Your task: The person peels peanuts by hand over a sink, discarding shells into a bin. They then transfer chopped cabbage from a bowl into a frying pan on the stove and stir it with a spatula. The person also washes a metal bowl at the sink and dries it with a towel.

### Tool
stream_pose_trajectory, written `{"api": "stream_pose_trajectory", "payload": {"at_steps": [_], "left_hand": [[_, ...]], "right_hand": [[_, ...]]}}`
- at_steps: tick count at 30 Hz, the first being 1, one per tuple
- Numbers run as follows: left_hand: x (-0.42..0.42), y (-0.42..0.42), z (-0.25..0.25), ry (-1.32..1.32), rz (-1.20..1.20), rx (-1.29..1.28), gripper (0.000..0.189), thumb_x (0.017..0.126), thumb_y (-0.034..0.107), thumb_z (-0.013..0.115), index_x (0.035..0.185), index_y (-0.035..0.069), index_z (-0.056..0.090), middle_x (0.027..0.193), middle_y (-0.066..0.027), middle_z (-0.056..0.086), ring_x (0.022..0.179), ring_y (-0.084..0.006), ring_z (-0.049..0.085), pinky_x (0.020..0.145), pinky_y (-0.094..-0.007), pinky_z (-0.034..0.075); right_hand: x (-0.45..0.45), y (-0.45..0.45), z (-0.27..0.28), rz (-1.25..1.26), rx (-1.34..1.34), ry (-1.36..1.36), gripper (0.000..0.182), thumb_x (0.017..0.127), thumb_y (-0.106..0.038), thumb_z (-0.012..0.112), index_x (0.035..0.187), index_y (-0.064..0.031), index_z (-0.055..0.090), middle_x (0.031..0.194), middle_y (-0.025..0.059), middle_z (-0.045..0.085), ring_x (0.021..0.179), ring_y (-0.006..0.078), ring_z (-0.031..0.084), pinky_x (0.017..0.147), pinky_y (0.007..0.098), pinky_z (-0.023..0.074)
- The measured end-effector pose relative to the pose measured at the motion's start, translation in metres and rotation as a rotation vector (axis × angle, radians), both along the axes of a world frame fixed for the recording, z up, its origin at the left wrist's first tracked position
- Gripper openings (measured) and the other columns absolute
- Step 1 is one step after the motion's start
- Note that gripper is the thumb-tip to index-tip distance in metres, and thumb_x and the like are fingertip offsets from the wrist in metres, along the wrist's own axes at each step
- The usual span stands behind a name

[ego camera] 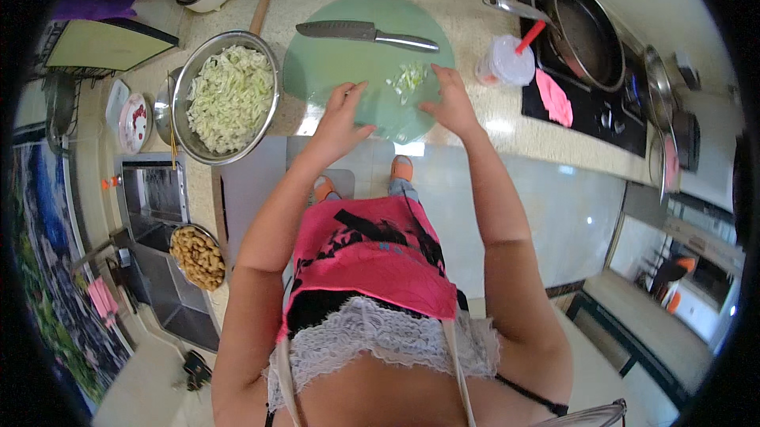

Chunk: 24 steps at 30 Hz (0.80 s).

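Observation:
A round green cutting board (332,62) lies on the counter before me. On its far part rests a kitchen knife (368,35) with a metal handle pointing right. A small pile of sliced green onion (408,80) is on the board's right half. My left hand (344,115) is over the board's near left part, fingers apart, holding nothing that I can see. My right hand (452,100) is at the board's right edge, just right of the pile, thumb and fingers apart and empty. A steel bowl (277,91) of shredded pale green vegetable (231,97) stands left of the board.
Right of the board stands a lidded plastic cup (506,62) with a red straw; beyond it are a frying pan (588,35) and a pink cloth (553,97) on the black stove. A wooden stick (262,5) lies behind the bowl. The sink (172,296) is at left.

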<state>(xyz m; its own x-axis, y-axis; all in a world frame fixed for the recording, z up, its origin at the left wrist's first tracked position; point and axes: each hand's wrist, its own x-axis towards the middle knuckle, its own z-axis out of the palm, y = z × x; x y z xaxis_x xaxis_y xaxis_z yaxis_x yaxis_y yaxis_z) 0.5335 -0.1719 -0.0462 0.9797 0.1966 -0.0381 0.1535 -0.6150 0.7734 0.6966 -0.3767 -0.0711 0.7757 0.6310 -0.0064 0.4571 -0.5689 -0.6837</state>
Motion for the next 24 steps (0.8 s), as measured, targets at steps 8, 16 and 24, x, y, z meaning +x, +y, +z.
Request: {"api": "stream_pose_trajectory", "payload": {"at_steps": [8, 16, 24], "left_hand": [[0.074, -0.035, -0.035, 0.170, 0.105, 0.051, 0.081, 0.066, 0.005, 0.078, 0.136, 0.003, 0.036, 0.123, -0.0202, 0.041, 0.110, -0.0349, 0.053, 0.089, -0.0394, 0.049], [0.107, -0.049, -0.045, 0.092, 0.206, 0.073, 0.050, 0.070, 0.001, 0.073, 0.114, 0.002, 0.051, 0.108, -0.0176, 0.052, 0.099, -0.0318, 0.059, 0.081, -0.0386, 0.052], [0.114, -0.063, -0.019, -0.155, 0.041, -0.003, 0.042, 0.073, 0.000, 0.063, 0.114, 0.003, 0.053, 0.113, -0.0193, 0.055, 0.101, -0.0375, 0.057, 0.085, -0.0410, 0.049]], "right_hand": [[0.036, 0.025, -0.034, 0.258, 0.049, 0.047, 0.062, 0.068, 0.005, 0.066, 0.127, 0.0002, 0.049, 0.121, 0.0161, 0.048, 0.108, 0.0310, 0.054, 0.085, 0.0338, 0.0509], [0.021, 0.038, -0.020, 0.049, 0.100, 0.411, 0.044, 0.078, -0.009, 0.057, 0.122, -0.0004, 0.054, 0.117, 0.0162, 0.054, 0.107, 0.0310, 0.055, 0.090, 0.0357, 0.0447], [0.033, 0.048, -0.016, -0.616, 0.783, 1.475, 0.025, 0.095, -0.029, 0.050, 0.105, -0.0086, 0.061, 0.108, 0.0046, 0.060, 0.098, 0.0191, 0.055, 0.088, 0.0346, 0.0442]]}}
